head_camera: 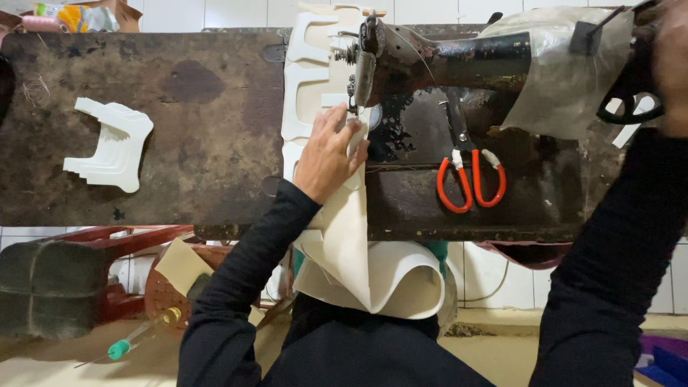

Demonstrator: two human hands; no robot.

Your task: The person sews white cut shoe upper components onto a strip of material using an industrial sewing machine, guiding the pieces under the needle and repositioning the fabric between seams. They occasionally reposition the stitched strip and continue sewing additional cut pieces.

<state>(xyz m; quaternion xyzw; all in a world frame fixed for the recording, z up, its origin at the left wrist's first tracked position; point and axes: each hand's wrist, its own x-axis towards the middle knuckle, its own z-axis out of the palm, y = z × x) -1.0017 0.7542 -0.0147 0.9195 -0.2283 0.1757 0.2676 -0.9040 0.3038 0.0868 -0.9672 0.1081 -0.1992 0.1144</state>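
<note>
A black sewing machine (459, 61) stands on a worn dark table (201, 107). A long strip of cream material (344, 236) runs under the needle (352, 107) and hangs off the table's front edge, curling into a roll over my lap. My left hand (328, 154) lies flat on this material just in front of the needle, fingers spread. My right hand (670, 64) is at the top right, closed over the machine's black handwheel (631, 100). Both arms wear black sleeves.
Orange-handled scissors (469, 179) lie on the table right of the needle. A clear plastic sheet (566, 72) drapes the machine's right end. A stack of white cut pieces (111, 147) sits at the left. Below are a red stool (122, 236) and a green-handled tool (136, 340).
</note>
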